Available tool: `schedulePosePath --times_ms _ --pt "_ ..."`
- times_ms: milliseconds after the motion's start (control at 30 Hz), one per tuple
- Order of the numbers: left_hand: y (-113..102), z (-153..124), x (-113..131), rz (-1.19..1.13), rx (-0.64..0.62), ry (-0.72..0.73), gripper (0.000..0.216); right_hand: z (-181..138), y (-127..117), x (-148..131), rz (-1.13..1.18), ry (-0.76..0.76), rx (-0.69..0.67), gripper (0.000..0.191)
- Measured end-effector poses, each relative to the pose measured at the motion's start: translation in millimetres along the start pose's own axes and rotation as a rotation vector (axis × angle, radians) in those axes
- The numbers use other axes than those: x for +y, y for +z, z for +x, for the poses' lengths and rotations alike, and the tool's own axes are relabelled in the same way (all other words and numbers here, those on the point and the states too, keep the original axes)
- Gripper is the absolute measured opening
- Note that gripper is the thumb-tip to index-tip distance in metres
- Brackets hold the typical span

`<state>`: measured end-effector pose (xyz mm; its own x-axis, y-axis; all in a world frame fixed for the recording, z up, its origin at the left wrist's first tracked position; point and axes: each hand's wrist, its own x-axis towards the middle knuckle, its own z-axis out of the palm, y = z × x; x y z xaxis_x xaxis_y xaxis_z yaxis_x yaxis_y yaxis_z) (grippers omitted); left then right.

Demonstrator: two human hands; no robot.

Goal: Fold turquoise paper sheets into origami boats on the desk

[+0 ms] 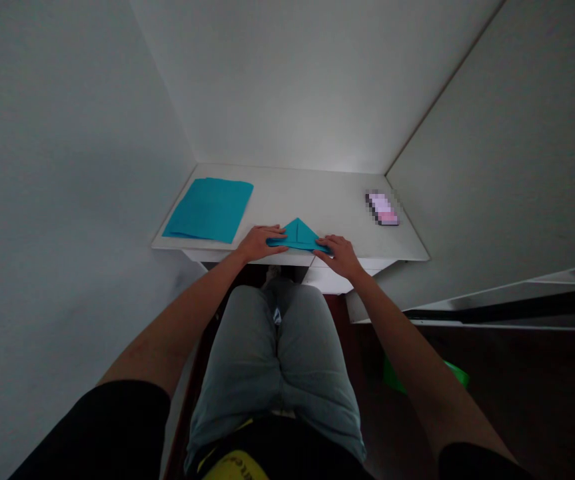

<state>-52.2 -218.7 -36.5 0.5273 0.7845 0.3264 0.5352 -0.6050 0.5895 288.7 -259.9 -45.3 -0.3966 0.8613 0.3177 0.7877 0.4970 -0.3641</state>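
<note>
A folded sheet of blue paper (pixel 298 233) lies at the front edge of the white desk, its pointed top facing the wall and a folded band along its near side. My left hand (pixel 262 243) grips its left end, fingers on top and thumb below at the near edge. At the right end my right hand (pixel 338 255) holds the paper the same way, fingers over the band. Both hands are closed on the folded paper, and the parts under the fingers are hidden.
A stack of flat blue paper sheets (pixel 210 208) rests on the desk (pixel 312 190) at the left. Toward the right lies a pixelated phone (pixel 383 208). Walls enclose the desk at the back and both sides. Something green (pixel 457 375) is on the dark floor at lower right.
</note>
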Motion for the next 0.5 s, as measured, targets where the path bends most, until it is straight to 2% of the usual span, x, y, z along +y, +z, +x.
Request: schedulePosePath --times_ms 200,367,500 --pt "-3 3 1 -0.122 0.001 -0.086 0.043 6 -4 3 0.066 0.029 -0.015 0.040" --pt "-3 5 4 -0.108 0.053 -0.247 0.040 13 -5 1 0.132 0.159 -0.004 0.040" --pt "-2 6 7 -0.022 0.085 -0.263 0.050 26 -6 1 0.151 0.321 0.029 0.058"
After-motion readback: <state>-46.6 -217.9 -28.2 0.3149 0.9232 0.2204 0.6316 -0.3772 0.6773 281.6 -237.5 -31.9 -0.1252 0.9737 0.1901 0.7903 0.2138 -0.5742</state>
